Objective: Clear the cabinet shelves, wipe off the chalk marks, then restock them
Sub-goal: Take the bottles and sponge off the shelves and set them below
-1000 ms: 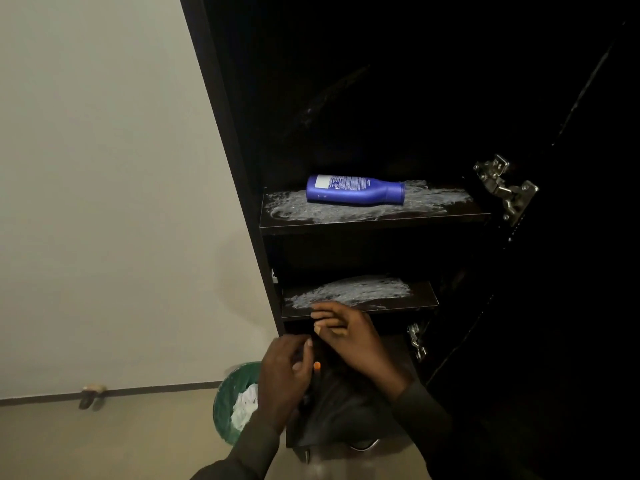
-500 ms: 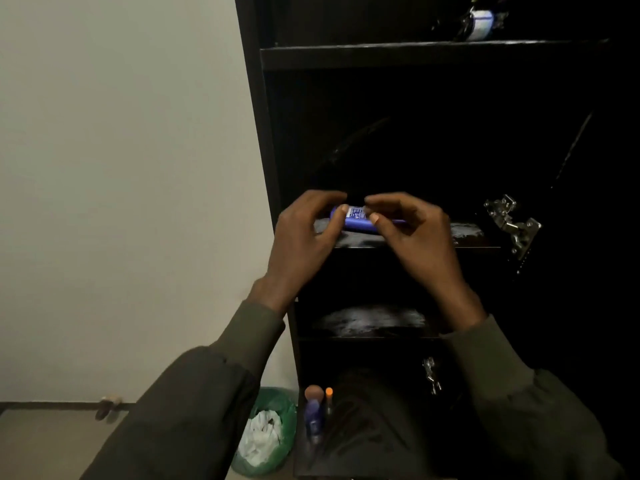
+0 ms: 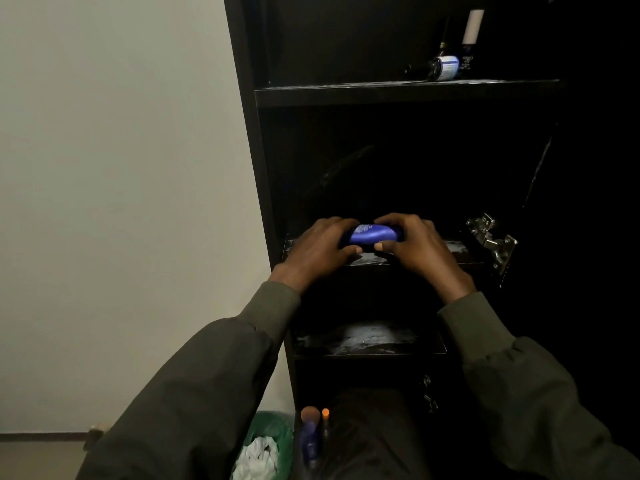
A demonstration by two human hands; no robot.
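A blue bottle lies on its side on the chalk-smeared middle shelf of a dark cabinet. My left hand grips its left end and my right hand grips its right end, fingers over the top and thumbs in front. The shelf below bears a broad white chalk smear and holds nothing. On the top shelf a small bottle lies on its side, and a white-topped bottle stands behind it.
At the cabinet's foot stand a blue bottle with a tan cap and a thin one with an orange tip. A green bin holding white paper sits on the floor to the left. Metal hinges jut out at the right; a pale wall is on the left.
Both hands rose from the cabinet's lower part to the middle shelf and closed round the blue bottle. My view tilted upward, bringing the top shelf into sight.
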